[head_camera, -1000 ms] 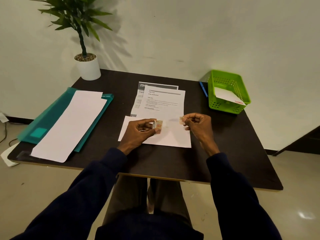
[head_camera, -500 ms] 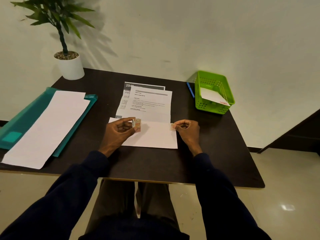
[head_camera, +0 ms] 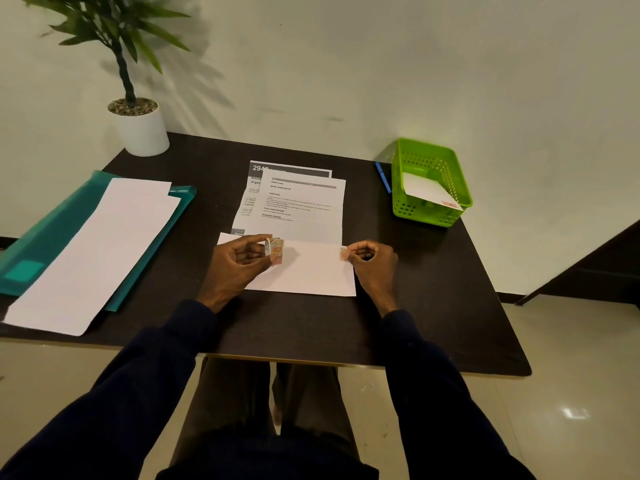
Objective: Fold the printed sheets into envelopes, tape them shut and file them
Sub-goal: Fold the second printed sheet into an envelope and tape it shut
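R hand (head_camera: 372,263) drew tape (head_camera: 344,254) out | L hand (head_camera: 239,263): roll (head_camera: 275,249) | 2 printed sheets (head_camera: 304,206)

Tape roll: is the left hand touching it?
Touching. The head view shows the left hand pinching the tape roll between thumb and fingers, over the folded sheet. The right hand pinches the tape end.

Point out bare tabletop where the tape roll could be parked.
Widest bare table lies right of the right hand, nearer than the green basket. A narrower strip runs between teal folder and printed sheets. Centre is crowded: left hand, folded sheet.
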